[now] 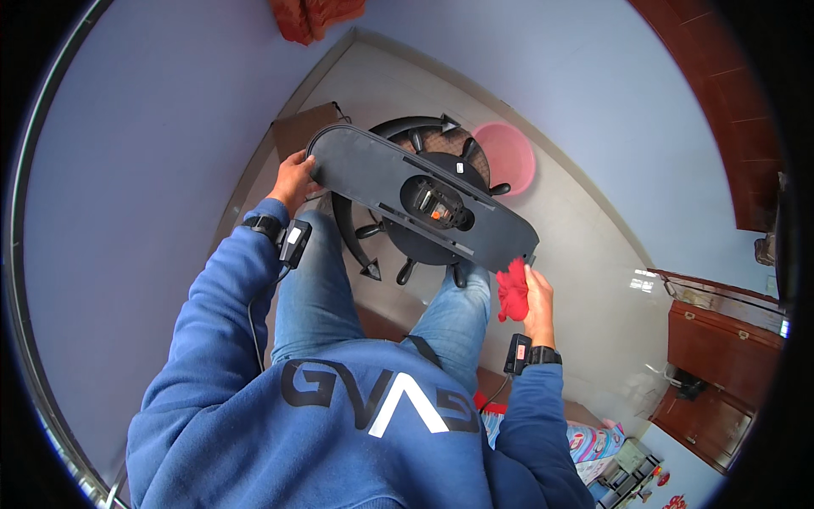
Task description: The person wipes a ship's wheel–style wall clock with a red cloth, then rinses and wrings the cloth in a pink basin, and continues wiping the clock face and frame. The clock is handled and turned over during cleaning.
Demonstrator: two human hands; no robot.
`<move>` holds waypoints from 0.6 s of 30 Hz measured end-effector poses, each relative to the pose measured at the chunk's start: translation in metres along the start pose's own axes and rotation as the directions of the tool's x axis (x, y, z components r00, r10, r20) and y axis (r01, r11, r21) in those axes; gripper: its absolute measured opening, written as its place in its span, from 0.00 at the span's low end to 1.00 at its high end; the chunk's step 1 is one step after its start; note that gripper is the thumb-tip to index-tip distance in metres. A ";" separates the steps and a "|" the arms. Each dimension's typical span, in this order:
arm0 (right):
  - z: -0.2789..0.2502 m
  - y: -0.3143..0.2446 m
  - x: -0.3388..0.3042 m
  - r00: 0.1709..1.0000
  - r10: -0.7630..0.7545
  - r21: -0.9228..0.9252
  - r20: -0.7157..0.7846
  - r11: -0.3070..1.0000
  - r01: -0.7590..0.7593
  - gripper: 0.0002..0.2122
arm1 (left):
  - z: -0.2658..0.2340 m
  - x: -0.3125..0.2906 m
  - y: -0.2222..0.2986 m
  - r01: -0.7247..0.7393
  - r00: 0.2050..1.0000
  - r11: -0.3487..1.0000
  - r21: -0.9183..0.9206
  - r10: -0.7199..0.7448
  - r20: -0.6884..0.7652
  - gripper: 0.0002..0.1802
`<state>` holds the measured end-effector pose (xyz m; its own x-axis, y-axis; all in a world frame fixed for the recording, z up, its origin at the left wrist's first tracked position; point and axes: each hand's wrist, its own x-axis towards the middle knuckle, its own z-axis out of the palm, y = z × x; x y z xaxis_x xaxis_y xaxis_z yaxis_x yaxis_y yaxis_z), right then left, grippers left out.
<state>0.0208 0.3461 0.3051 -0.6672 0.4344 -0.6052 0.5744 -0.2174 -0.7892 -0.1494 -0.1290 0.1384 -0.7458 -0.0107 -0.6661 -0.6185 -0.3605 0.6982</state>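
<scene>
Head view, left hand (pixel 294 180) gripping black panel (pixel 421 201) end, right hand (pixel 538 297) clutching red cloth (pixel 511 291)

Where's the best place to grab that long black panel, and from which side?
Probably by its two rounded ends, coming in from outside each end. The panel is long and flat, with exposed parts in its middle recess. The left hand already grips one end; the right hand, with a red cloth, is at the other.
</scene>
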 end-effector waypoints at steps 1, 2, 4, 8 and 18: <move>0.010 -0.001 0.000 0.998 -0.032 0.037 0.045 0.999 0.030 0.15 | 0.001 -0.001 0.000 0.007 1.000 1.000 0.002 -0.007 -0.011 0.24; 0.019 -0.004 0.001 0.999 -0.030 0.013 0.030 0.999 0.030 0.15 | 0.003 -0.003 0.000 0.016 1.000 1.000 0.008 -0.015 -0.018 0.24; 0.033 -0.002 0.008 0.989 -0.072 0.051 0.131 0.997 0.066 0.15 | 0.005 -0.005 -0.001 0.029 0.999 0.999 0.021 -0.028 -0.028 0.24; 0.045 0.014 0.035 0.911 -0.393 -0.536 0.127 0.745 0.396 0.17 | 0.002 -0.005 -0.004 0.017 0.999 0.999 0.052 -0.015 -0.039 0.24; 0.144 0.063 0.039 0.641 -0.501 -0.660 0.581 0.171 0.731 0.11 | 0.000 0.010 -0.005 -0.019 1.000 1.000 0.014 0.019 0.014 0.23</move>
<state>-0.0373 0.2234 0.2174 -0.9913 -0.1203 -0.0533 -0.0768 0.8578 -0.5083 -0.1536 -0.1275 0.1277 -0.7607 -0.0040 -0.6491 -0.6077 -0.3471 0.7143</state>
